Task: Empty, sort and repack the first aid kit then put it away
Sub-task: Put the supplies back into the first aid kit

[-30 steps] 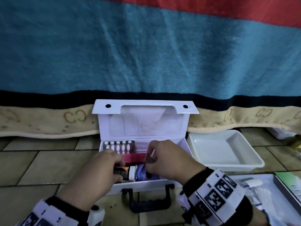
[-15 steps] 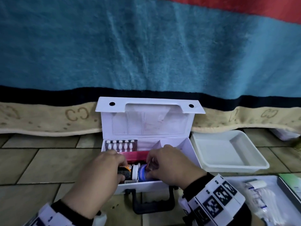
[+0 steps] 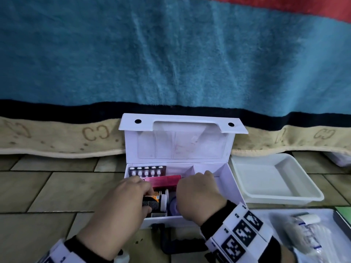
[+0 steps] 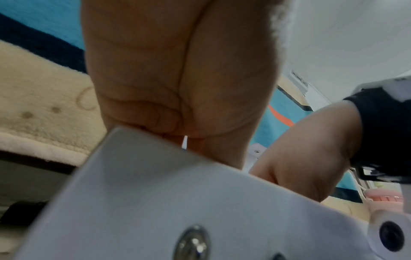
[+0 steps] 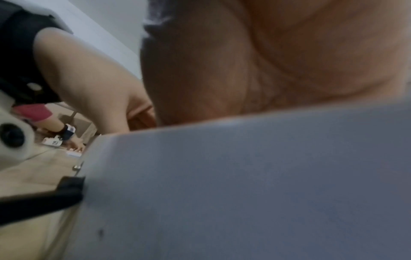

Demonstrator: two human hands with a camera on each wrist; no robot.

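Note:
The white first aid kit (image 3: 234, 188) stands open on the floor with its lid (image 3: 182, 143) upright. Inside lie a blister pack (image 3: 147, 170), a pink box (image 3: 165, 182), a dark bottle (image 3: 153, 203) with an orange label and white cap, and a blue-lidded jar (image 3: 173, 205). My left hand (image 3: 123, 202) grips the dark bottle, which lies on its side at the front left. My right hand (image 3: 197, 194) curls down over the blue jar, its fingertips hidden. Both wrist views show only a palm (image 4: 177, 79) (image 5: 289, 61) above the kit's front wall (image 4: 155, 202) (image 5: 244, 184).
An empty white tray (image 3: 273, 181) sits right of the kit. A metal tray (image 3: 266, 212) at the lower right holds gauze rolls and packets (image 3: 303, 230). The kit's black handle (image 3: 171, 242) lies on the tiled floor. A blue blanket (image 3: 171, 63) hangs behind.
My right hand has sunk lower into the kit, now covering most of the blue jar. The left hand keeps its grip on the dark bottle, pushed slightly deeper.

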